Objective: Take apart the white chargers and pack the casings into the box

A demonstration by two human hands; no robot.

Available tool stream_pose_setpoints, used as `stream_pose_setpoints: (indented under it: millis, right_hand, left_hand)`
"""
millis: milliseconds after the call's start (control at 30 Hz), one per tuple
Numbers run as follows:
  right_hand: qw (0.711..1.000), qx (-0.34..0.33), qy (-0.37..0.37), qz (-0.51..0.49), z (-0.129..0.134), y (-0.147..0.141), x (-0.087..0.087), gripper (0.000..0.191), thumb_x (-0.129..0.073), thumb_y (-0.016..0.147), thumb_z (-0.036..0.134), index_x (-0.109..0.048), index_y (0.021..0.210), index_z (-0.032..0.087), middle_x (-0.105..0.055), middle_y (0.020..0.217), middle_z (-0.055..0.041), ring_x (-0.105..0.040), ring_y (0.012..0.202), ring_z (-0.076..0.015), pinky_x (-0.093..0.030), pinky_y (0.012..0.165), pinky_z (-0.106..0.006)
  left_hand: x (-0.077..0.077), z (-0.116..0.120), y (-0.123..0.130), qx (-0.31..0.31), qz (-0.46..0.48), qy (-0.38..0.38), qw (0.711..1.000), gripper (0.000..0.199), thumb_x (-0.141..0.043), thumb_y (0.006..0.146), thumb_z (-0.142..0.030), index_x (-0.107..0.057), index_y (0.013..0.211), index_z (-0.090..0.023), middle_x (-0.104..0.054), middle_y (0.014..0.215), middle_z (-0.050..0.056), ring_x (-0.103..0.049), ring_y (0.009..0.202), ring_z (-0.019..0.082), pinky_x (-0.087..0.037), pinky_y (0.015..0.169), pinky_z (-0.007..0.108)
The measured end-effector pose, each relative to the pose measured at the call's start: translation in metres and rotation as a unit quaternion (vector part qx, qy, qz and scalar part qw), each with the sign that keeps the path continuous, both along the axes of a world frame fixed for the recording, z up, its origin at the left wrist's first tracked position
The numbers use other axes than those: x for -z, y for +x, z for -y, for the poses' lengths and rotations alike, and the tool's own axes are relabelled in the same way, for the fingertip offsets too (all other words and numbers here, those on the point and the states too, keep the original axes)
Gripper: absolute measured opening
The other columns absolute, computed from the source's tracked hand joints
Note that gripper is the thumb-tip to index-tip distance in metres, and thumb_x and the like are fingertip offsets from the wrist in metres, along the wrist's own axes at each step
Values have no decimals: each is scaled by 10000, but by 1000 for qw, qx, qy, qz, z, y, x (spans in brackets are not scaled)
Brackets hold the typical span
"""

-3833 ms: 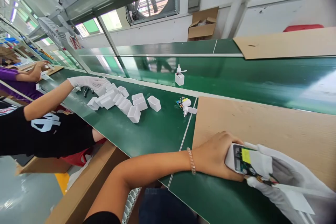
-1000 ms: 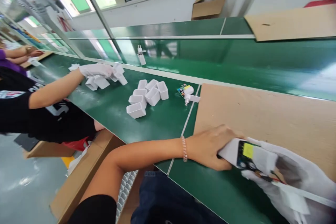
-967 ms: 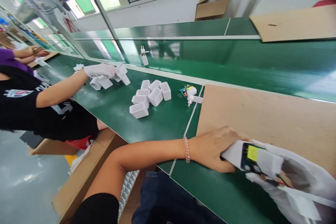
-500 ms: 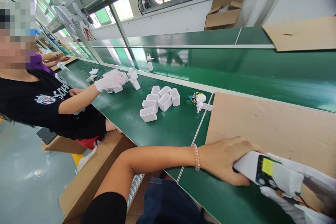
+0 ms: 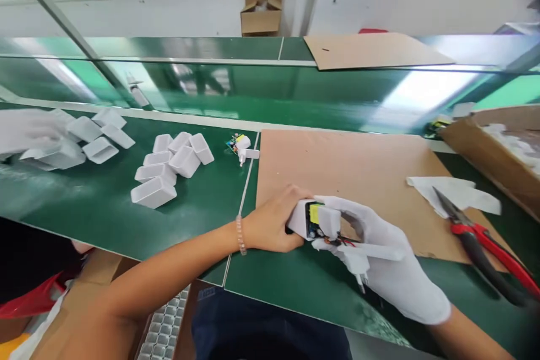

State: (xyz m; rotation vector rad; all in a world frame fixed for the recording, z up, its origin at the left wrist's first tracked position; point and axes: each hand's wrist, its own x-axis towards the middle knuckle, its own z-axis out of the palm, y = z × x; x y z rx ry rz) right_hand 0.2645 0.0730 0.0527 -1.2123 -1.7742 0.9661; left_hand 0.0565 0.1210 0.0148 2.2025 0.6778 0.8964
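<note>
My bare left hand (image 5: 272, 222) is wrapped round a white plastic adapter housing (image 5: 297, 217) over the front of the cardboard sheet. A circuit board (image 5: 313, 220) with yellow tape and a white block sits at the housing's open end, partly inside it. My right hand (image 5: 392, 264), in a white glove, grips the board from the other side. Red and black wires run from the board to a white cover with plug pins (image 5: 358, 267), which hangs below the right fingers. How far the board reaches into the housing is hidden.
Several white housings (image 5: 154, 192) lie to the left, near another circuit board with a plug (image 5: 242, 146). Red-handled cutters (image 5: 468, 230) rest on a white cloth (image 5: 481, 199) at right, before an open carton (image 5: 472, 135). A co-worker's gloved hand (image 5: 29, 129) is far left.
My view has swung right, bringing the cutters and carton into sight. Both hands still hold the housing and board, now nearer the middle of the view. The co-worker is mostly out of view.
</note>
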Motion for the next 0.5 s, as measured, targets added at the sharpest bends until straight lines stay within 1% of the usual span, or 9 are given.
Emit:
stream_pose_setpoints:
  millis: [133,333,433,500]
  right_hand:
    - [993,-13,-48,-111,0,-11,-2,433,-687,724,72,-631,1112,255,-732,950,14,-724,827,-166,-630,730,-238]
    - [980,-58,-59,-178,2,-12,-1,492,-620,763,26,-625,1152,327,-670,863,33,-685,728,-133,-628,719,-250]
    - [975,-79,-70,-196,1,-11,-4,465,-633,768,65,-632,1138,346,-631,832,26,-666,732,-135,-628,700,-243]
    - [978,-89,-74,-172,2,-10,-5,378,-644,784,134,-643,1104,334,-608,839,13,-656,703,-134,-630,635,-233]
  left_hand:
    - [-1,0,0,13,10,-5,1000,516,-615,706,-160,-403,1177,-178,-516,1066,86,-551,991,233,-492,870,378]
    - [0,-1,0,24,26,17,999,506,-607,749,-151,-391,1206,-181,-502,1082,90,-536,980,220,-489,866,364]
    - [0,-1,0,26,36,46,998,508,-597,766,-146,-381,1224,-185,-500,1091,99,-523,997,227,-490,878,373]
    - [0,-1,0,23,43,69,996,501,-585,774,-137,-381,1229,-189,-500,1087,102,-516,1005,231,-492,882,380]
